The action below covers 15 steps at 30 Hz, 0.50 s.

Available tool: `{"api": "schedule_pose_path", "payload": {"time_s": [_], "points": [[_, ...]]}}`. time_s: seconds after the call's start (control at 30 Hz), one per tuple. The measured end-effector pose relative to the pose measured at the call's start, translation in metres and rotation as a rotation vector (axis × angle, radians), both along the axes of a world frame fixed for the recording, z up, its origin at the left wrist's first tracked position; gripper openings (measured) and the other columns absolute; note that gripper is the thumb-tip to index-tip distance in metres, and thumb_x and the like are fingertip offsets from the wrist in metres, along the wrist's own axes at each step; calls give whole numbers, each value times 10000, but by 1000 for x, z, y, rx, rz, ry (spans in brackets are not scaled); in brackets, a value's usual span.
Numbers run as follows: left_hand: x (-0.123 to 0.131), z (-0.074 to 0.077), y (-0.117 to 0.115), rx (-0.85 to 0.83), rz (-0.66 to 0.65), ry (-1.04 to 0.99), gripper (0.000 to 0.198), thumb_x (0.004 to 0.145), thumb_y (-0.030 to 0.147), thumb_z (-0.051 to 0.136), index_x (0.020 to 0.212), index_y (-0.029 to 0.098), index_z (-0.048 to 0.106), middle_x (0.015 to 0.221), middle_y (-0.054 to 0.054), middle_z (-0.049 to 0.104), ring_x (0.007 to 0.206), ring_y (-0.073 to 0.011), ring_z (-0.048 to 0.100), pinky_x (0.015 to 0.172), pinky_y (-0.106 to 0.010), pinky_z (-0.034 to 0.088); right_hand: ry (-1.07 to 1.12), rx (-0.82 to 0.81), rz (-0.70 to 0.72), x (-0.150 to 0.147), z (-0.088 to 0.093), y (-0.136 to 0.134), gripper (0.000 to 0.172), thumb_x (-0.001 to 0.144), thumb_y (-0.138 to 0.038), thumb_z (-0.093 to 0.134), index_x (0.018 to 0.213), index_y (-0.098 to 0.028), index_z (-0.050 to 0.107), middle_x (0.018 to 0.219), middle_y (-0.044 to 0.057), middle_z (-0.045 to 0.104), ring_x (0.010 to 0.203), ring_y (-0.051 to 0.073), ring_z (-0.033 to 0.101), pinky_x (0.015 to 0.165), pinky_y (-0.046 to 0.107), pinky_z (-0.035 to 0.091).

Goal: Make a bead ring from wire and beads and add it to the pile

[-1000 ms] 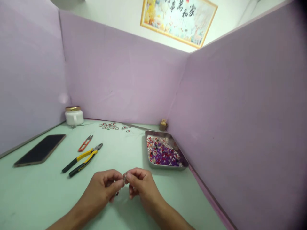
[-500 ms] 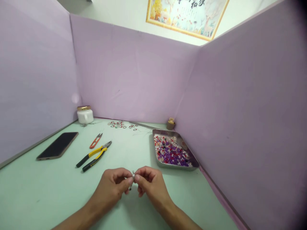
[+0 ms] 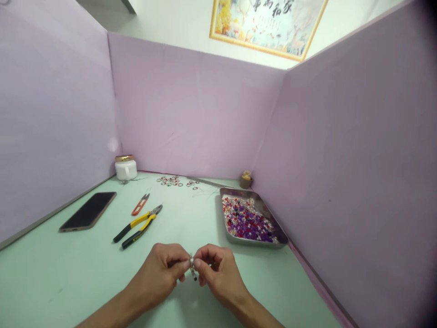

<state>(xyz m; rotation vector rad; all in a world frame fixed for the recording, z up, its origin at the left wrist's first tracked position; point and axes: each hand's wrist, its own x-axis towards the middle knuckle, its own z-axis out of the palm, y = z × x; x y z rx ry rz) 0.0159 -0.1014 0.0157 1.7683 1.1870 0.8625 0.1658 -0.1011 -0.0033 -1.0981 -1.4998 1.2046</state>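
Observation:
My left hand and my right hand meet just above the pale green table, fingertips pinched together. Between them they hold a short string of small beads, pale at the top with a dark bead hanging below. Both hands are closed on it. A metal tray full of red, purple and clear beads lies to the right of my hands.
Yellow-handled pliers and small red snips lie to the left, with a dark phone beyond them. Several bead rings lie near the back wall beside a white jar. Purple partition walls close in three sides.
My hands stay pinched on the bead string, turning it slightly so a dark bead now hangs below. The view has shifted, so everything sits a little further right and lower.

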Motion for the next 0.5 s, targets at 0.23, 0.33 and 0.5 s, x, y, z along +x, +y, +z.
{"api": "schedule_pose_path", "payload": {"time_s": [0.23,0.33,0.5], "points": [[4,7,-4,-83,126,-51,138,655,210,547,566,148,633,420,16,539,390,-106,448,403,-196,343,55,1,-6,-3,-1,-3,159,672,-272,587,621,-124,563,484,-29,497,395,71,449,405,192,358],[4,6,-6,-148,121,-99,121,646,204,558,581,149,643,401,20,537,369,-101,444,390,-192,345,49,-1,1,-2,0,-4,165,672,-285,596,628,-129,569,473,-28,510,404,78,467,413,194,371],[4,7,-8,-151,120,-102,117,653,211,560,590,155,642,427,15,560,405,-110,484,401,-189,372,105,-12,-10,-1,0,-4,147,675,-286,600,664,-143,569,520,-18,563,427,86,501,438,205,407]]}}
